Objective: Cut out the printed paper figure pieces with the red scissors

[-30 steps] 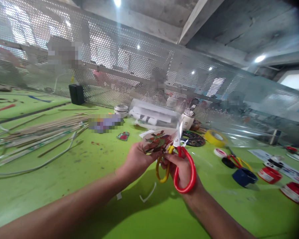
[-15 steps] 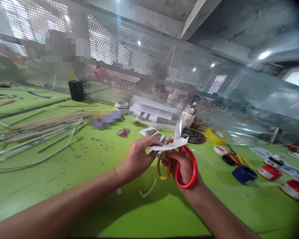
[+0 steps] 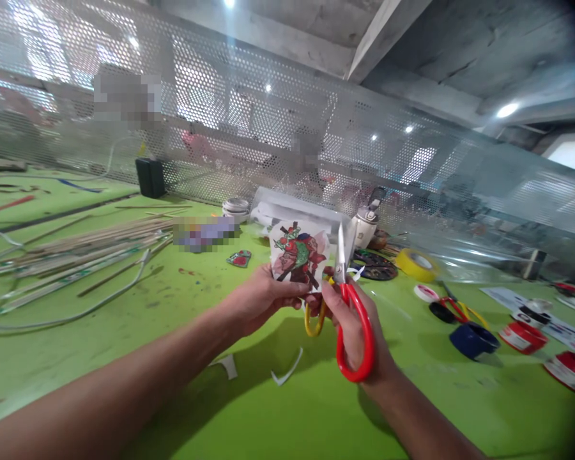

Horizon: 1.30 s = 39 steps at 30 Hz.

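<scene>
Patterned paper is held upright above the desk, its lower edge pinched by the left hand; scissors are grasped by the right hand, blades pointed up, long axis near vertical, just beside the paper's right edge

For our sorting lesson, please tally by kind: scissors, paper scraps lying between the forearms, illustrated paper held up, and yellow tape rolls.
Scissors: 2
Paper scraps: 2
Illustrated paper: 1
Yellow tape roll: 1
Total: 6
</scene>
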Tool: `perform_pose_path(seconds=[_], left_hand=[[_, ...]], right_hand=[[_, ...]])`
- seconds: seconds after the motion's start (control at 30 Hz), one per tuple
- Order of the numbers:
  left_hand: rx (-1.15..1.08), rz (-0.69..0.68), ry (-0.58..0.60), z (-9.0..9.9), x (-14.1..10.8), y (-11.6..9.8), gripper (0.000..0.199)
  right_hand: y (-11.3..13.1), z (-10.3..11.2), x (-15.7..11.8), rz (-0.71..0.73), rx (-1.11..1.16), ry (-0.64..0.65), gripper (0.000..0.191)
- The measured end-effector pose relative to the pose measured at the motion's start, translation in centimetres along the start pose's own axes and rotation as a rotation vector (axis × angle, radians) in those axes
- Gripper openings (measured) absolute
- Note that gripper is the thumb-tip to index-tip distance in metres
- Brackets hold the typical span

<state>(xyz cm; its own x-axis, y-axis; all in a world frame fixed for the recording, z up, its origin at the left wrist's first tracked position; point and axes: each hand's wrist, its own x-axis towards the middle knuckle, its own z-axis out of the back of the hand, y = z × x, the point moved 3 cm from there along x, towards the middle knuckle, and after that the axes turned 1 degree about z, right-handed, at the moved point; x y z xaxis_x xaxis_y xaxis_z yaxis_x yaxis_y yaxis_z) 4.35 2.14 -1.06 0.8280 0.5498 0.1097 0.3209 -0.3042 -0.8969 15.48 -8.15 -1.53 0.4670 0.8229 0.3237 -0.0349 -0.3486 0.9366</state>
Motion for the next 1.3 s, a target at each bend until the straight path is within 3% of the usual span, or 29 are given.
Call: perform_pose_path(seconds=[0.27,0.57,0.87,1.17,1.3], left_hand=[[0.007,0.176,0.092,-0.1,0.1,0.6,0.017],[0.017,0.144,0.051,-0.6,-0.2,0.9,0.021],[0.190,0.085,0.120,-0.6,-0.1,0.1,0.015],[0.117,0.069,0.197,-0.4,0.0,0.4,0.016],[0.109,0.070,0.177,-0.4,0.0,0.5,0.016]], right_hand=[[1.4,0.4,0.1,0.073,-0.119,-0.040,0.012],[2.0,-0.3,-0.2,0.224,-0.179,-0.073,0.023],[2.1,0.1,-0.3,0.149,-0.250,-0.064,0.011],[-0.9,1.6,0.5,-0.020,-0.028,-0.075,0.008],[0.0,1.3,0.3,0.008,-0.100,-0.066,0.010]])
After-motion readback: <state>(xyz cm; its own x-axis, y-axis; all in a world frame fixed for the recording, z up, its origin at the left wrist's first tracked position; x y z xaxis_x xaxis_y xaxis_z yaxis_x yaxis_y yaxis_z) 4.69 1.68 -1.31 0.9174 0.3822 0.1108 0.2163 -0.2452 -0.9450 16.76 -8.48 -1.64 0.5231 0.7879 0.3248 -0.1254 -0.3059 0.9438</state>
